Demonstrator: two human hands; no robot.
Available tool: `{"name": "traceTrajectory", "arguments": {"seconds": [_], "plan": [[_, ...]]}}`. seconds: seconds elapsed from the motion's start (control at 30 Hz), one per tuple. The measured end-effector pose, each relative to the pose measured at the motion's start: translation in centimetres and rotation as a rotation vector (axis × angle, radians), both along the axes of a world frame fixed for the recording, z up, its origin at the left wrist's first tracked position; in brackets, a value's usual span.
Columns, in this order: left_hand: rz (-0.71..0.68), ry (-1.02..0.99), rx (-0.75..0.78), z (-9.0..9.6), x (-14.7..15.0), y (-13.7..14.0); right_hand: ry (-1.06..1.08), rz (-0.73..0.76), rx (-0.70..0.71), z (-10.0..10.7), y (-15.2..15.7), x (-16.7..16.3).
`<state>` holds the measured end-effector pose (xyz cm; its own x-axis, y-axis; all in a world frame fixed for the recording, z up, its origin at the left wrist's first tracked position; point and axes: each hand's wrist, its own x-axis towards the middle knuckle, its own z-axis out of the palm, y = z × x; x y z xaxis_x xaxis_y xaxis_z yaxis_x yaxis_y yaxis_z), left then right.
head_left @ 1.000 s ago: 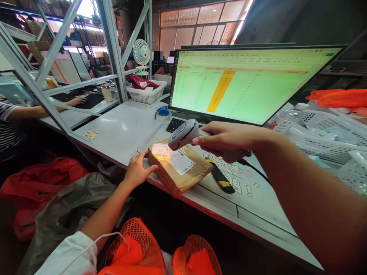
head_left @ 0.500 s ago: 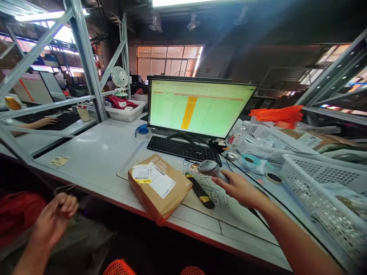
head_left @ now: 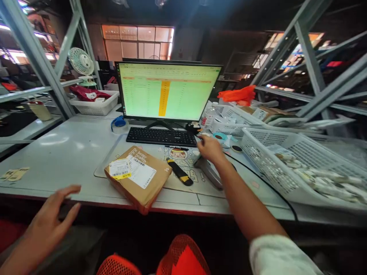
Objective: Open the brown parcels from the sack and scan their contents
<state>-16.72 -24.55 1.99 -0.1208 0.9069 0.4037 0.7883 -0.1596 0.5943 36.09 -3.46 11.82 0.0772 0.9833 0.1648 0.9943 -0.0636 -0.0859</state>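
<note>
My left hand (head_left: 53,219) hovers at the table's front edge on the left, fingers spread and holding nothing. Right of it, a brown parcel (head_left: 150,164) with white and yellow barcode labels overhangs the front edge. My right hand (head_left: 211,148) reaches past the right end of the black keyboard (head_left: 160,136), with its fingers curled down; whatever lies under them is hidden. Below that forearm a grey barcode scanner (head_left: 208,172) lies on the mat, partly covered by the arm. A black and yellow box cutter (head_left: 179,172) lies between parcel and scanner.
Behind the keyboard stands a monitor (head_left: 143,93) with a spreadsheet. White plastic baskets (head_left: 266,172) line the right side, and a black cable (head_left: 263,181) runs before them. Blue tape (head_left: 119,124) lies left of the keyboard. Metal rack posts (head_left: 37,57) rise at the left.
My right hand has let go of the barcode scanner, which now lies on the mat, and has moved to the keyboard's right end. My left hand has opened from a pinch. The view has turned right.
</note>
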Motion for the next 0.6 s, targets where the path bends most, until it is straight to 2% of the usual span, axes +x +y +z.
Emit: {"name": "traceTrajectory", "arguments": {"seconds": [0.1,0.17,0.23,0.3,0.4,0.6], "plan": [[-0.172,-0.016,0.056,2.3,3.3,5.6,0.017,0.097,-0.143,-0.6,4.4,-1.9],[-0.280,-0.021,-0.033,2.5,5.0,8.1,0.013,0.094,-0.180,-1.7,6.3,-2.6],[-0.353,-0.055,-0.164,2.1,5.9,9.5,-0.001,0.079,-0.210,-2.6,7.3,-3.0],[-0.396,-0.160,-0.264,1.7,6.3,9.9,-0.019,0.071,-0.252,-3.3,7.9,-3.1],[-0.384,-0.277,-0.300,1.2,6.6,9.6,-0.045,0.049,-0.275,-3.8,8.6,-3.2],[-0.268,-0.118,-0.131,0.4,7.5,8.5,-0.047,0.057,-0.247,-4.0,9.7,-3.8]]}}
